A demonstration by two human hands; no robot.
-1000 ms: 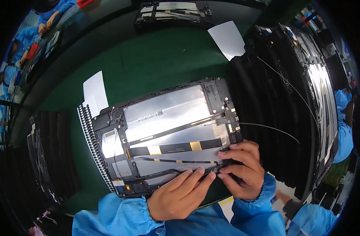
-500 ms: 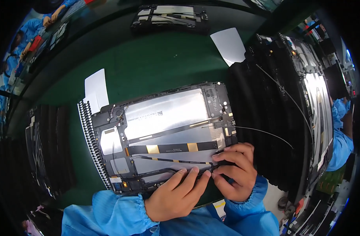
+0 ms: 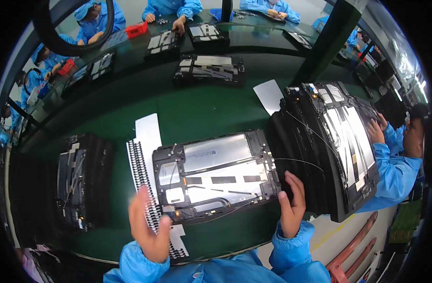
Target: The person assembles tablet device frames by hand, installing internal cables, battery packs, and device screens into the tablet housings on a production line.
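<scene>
Black opened device (image 3: 218,170), one | left hand (image 3: 149,235), right hand (image 3: 292,207): two, grips spread apart

Green counter (image 3: 225,111), smooth-looking top. Ctr, nr side: open device (image 3: 219,178), blk & silver, lying flat. Just L: blk-tabbed strip (image 3: 139,162) running twd nr edge, by wht sheet (image 3: 149,128). R: tall device stack (image 3: 350,146); 2nd sheet, also wht (image 3: 268,95), at its far L corner. Well L: another stack (image 3: 74,184), dark.
</scene>
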